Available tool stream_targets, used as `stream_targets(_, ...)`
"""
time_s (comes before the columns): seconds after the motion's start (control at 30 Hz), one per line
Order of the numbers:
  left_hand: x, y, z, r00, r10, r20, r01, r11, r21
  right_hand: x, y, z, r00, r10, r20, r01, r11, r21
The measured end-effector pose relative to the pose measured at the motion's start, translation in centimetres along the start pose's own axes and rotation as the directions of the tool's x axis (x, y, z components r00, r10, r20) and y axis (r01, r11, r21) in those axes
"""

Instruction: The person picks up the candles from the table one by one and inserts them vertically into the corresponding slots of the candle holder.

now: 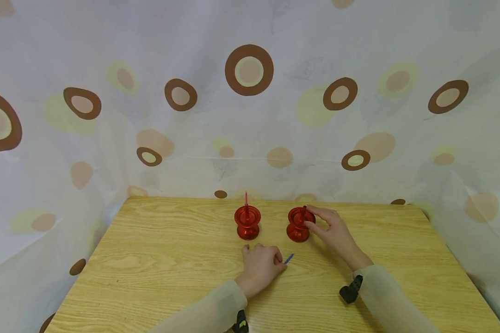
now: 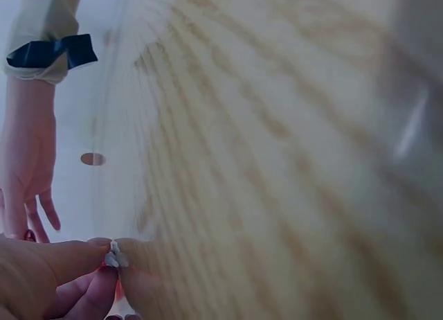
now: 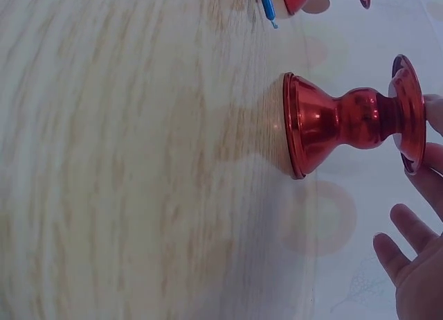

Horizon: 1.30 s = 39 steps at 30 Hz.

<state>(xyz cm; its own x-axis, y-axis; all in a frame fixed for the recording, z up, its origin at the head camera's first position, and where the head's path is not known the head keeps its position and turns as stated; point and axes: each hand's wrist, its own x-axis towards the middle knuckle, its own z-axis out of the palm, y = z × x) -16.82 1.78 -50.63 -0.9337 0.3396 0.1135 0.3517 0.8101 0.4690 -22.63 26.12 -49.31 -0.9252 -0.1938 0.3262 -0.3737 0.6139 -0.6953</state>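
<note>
Two shiny red candle holders stand upright on the table. In the left holder (image 1: 247,230) a thin pink candle (image 1: 246,199) stands upright. My left hand (image 1: 261,268) is low over the table in front of the holders. It pinches a small blue candle (image 1: 289,258) between thumb and forefinger; the candle's tip (image 3: 272,19) shows in the right wrist view. My right hand (image 1: 334,233) is at the right holder (image 3: 339,122), thumb and forefinger gripping its upper part near the dish and central socket (image 1: 304,213). Its other fingers are spread apart from the holder.
The wooden table (image 1: 158,259) has its back edge just behind the holders. A pale curtain (image 1: 250,125) with brown rings and spots hangs behind and at both sides. Dark straps with small devices (image 1: 350,290) sit on both wrists.
</note>
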Motion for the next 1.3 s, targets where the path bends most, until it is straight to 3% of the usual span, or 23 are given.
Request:
stream_targets(0.4, 0.2, -0.1, -0.2, 0.996, 0.092, 0.009, -0.093, 0.989, 0.114, -0.3, 0.0, 0.0, 0.998, 0.029, 0.047, -0.03, 0.999, 0.02)
stream_targets(0.63, 0.1, -0.2, -0.3, 0.992, 0.125, 0.019, -0.126, 0.986, 0.112, -0.3, 0.1, 0.1, 0.999, 0.022, 0.049, -0.023, 1.0, 0.02)
stream_targets(1.03, 1.6, -0.8, -1.4, 0.992, 0.129, 0.007, -0.127, 0.985, -0.118, -0.4, 0.4, -0.1, 0.996, 0.061, 0.072, -0.061, 0.998, 0.008)
stream_targets(1.3, 2.7, -1.0, -2.1, 0.994, 0.113, 0.011, -0.103, 0.939, -0.329, -0.3, 0.5, 0.0, 0.995, 0.065, 0.072, -0.066, 0.998, 0.013)
